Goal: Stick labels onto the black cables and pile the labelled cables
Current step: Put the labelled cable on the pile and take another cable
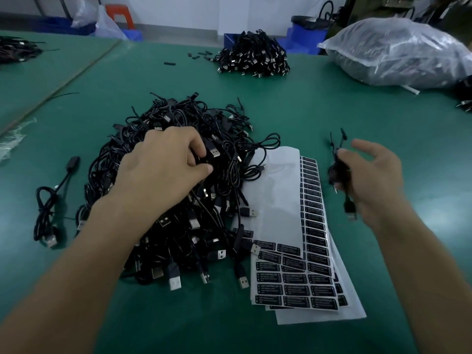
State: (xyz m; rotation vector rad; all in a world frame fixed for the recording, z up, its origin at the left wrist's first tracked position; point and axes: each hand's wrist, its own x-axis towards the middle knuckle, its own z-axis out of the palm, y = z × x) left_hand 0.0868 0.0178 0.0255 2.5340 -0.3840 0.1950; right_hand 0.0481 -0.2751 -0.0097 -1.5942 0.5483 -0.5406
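Head view: a green desk [293,103] carries four groups of cables, one loose cable and a stack of label sheets.

The largest group is a heap of black cables [178,215] with silver USB plugs, near the middle and too tangled to count. The left hand [163,162] lies on top of it, knuckles up. Its fingers are curled and its thumb is drawn in, pinching strands beside one plug.

The right hand [375,175] is raised over the desk to the right of the sheets. Its lower fingers are curled round one bundled cable [338,169], which is blurred, and its forefinger is stretched out. One plug hangs below the palm.

The label sheets [296,274] lie between the two hands, their left edge tucked under the heap. At least three overlap, slightly fanned. The top one is mostly bare backing, with one column of black labels down its right side and a few rows along the bottom.

One single cable [48,208] lies coiled by itself, left of the heap.

A second pile [255,56] sits far back in the middle, with about six small black pieces [200,56] scattered to its left. A third pile [15,49] shows at the far left edge. A fourth [465,104] is cut off at the right edge, below one clear plastic bag [398,52] stuffed with dark contents.
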